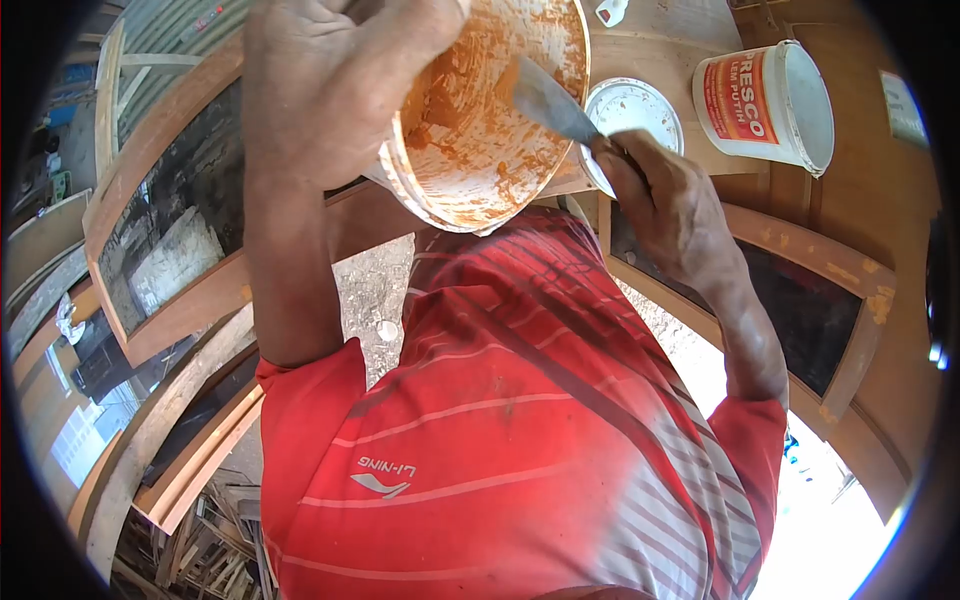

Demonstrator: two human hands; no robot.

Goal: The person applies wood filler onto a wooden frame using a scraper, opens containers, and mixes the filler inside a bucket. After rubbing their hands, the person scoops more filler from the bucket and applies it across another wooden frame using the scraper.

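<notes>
A white bucket [490,175] is tilted with its mouth toward me, its inner wall smeared with orange-brown putty. My left hand [335,95] is closed at the bucket's left rim; the top frame edge cuts off some of its fingers. In my right hand [665,195] I grip a putty knife [555,103] by its handle. The knife's metal blade reaches over the bucket's mouth, its tip in front of the putty-coated inside. I cannot tell whether the blade touches the wall.
A round white lid [640,112] with smears lies behind my right hand. To the right, a white glue bucket [745,103] with a red-orange label rests on a wooden surface. Wooden frames with dark panels [180,200] stand on both sides. Wood scraps [215,540] lie at lower left.
</notes>
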